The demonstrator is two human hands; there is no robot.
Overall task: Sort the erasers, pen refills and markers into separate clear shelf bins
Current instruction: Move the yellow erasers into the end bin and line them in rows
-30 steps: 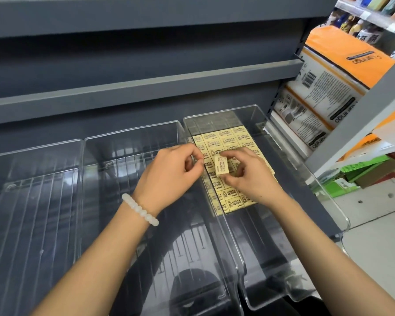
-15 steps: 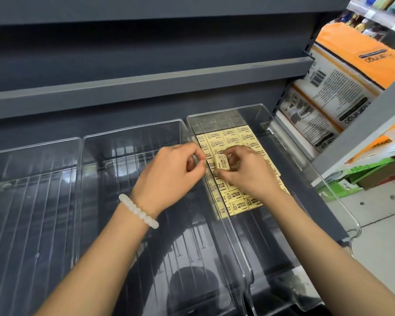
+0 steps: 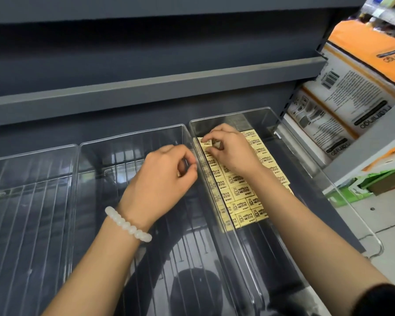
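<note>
Three clear bins stand side by side on the dark shelf. The right bin (image 3: 306,160) holds several yellow erasers (image 3: 242,190) laid flat in rows. My right hand (image 3: 228,149) is inside that bin at its far left corner and pinches one yellow eraser (image 3: 206,142) between thumb and fingertips, just above the rows. My left hand (image 3: 162,179) hovers over the middle bin (image 3: 132,137) beside the dividing wall, fingers curled with thumb against fingertips; whether it holds anything is hidden. The left bin (image 3: 32,153) has nothing in it. No pen refills or markers are in view.
A grey shelf edge (image 3: 146,87) overhangs the back of the bins. To the right stand orange and white paper packs (image 3: 351,83), with green packaging (image 3: 374,183) and pale floor (image 3: 374,220) below them.
My right hand has carried the eraser from the middle of the rows to the far left corner of the right bin. My left hand stayed beside the dividing wall.
</note>
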